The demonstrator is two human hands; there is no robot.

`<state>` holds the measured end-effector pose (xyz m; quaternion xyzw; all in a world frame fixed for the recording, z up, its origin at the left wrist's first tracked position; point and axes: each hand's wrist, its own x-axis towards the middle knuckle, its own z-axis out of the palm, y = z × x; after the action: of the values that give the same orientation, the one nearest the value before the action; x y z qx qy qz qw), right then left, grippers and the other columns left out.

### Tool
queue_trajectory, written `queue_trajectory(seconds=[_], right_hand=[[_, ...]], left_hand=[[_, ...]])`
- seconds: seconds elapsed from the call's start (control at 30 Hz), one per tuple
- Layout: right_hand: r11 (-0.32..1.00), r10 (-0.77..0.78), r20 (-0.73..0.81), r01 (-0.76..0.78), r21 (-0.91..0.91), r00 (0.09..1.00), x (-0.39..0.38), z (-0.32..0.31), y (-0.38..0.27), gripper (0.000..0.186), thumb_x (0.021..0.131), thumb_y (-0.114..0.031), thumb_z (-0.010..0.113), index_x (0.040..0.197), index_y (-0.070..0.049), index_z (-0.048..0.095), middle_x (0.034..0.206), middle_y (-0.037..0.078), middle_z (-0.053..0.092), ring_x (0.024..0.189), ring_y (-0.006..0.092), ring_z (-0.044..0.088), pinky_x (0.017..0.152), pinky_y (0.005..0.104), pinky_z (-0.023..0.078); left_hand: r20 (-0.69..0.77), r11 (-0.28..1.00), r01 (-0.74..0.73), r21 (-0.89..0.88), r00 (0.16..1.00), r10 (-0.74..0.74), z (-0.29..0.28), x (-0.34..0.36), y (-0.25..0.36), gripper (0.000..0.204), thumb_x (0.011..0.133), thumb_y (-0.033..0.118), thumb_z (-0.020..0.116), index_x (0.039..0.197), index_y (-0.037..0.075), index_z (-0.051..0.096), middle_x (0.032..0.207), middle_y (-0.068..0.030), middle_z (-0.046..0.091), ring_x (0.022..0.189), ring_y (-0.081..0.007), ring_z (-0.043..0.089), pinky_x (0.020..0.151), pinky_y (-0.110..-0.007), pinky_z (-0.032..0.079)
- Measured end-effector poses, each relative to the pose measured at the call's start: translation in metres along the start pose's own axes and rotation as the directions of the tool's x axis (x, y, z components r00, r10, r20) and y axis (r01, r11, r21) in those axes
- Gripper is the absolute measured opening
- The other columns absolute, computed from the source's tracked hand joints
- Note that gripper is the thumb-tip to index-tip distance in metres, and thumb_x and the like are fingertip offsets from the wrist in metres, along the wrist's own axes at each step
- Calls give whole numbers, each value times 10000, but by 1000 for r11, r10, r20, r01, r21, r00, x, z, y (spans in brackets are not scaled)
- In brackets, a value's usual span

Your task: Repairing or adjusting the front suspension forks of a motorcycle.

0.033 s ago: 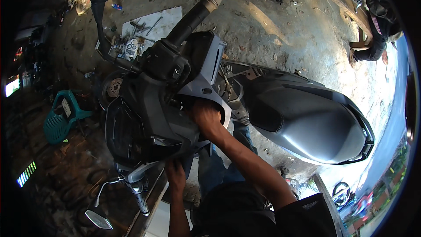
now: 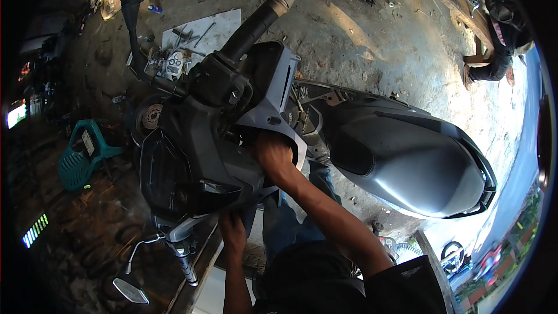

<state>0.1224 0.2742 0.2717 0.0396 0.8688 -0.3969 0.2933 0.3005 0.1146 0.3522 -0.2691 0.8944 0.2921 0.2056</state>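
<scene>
A dark grey scooter front cowl fills the centre, with a handlebar grip above it and the seat to the right. My right hand reaches into a dark opening inside the grey inner panel; its fingers are hidden there. My left hand is raised against the cowl's lower side, near the bottom centre, its fingertips out of sight behind the bodywork. What either hand touches inside cannot be made out.
A white sheet with tools lies behind the scooter. A teal plastic chair is at the left. A mirror juts out at lower left. A person's dark-clad leg is beside a wooden bench at the upper right.
</scene>
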Motion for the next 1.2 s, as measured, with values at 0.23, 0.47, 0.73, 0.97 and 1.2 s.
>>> queue_trajectory(seconds=[0.23,0.47,0.73,0.97,1.2], right_hand=[[993,-62,-42,66,100,997,-9,-10,8,461,854,-361,675,1058,48,616,975,270,662,906,376,669,747,429,548],[811,32,14,-34,584,999,-58,-61,1,283,946,-161,540,1135,47,567,950,239,672,931,339,677,805,378,505],[881,85,-205,23,473,975,-71,-56,-4,204,933,-70,526,1101,-15,627,899,239,671,884,368,661,765,405,515],[928,-69,-318,179,328,945,-55,-28,-2,296,897,-102,532,1131,-165,702,1014,265,583,915,435,620,809,497,502],[925,-173,-385,284,254,907,-46,-18,2,381,843,-45,516,1165,-131,701,1077,226,653,1009,389,631,889,438,503]], left_hand=[[-50,998,-53,-18,997,52,1,1,9,291,965,156,460,1109,-68,578,1091,-290,594,1021,-466,559,912,-474,420],[-99,979,-178,-99,981,169,-2,-4,13,270,984,166,469,1094,-55,579,1079,-247,586,977,-403,584,860,-452,449],[-282,958,-286,21,918,280,-18,-30,29,216,987,128,505,1108,-30,588,1129,-202,544,1040,-363,571,878,-440,470],[-537,980,-197,-6,828,162,-6,-77,-14,183,984,119,512,1082,-11,595,1088,-201,533,1010,-356,540,850,-454,453],[-575,995,-11,-98,817,-48,44,-115,-129,235,986,175,509,1041,-12,639,1018,-186,587,985,-356,558,848,-460,448]])
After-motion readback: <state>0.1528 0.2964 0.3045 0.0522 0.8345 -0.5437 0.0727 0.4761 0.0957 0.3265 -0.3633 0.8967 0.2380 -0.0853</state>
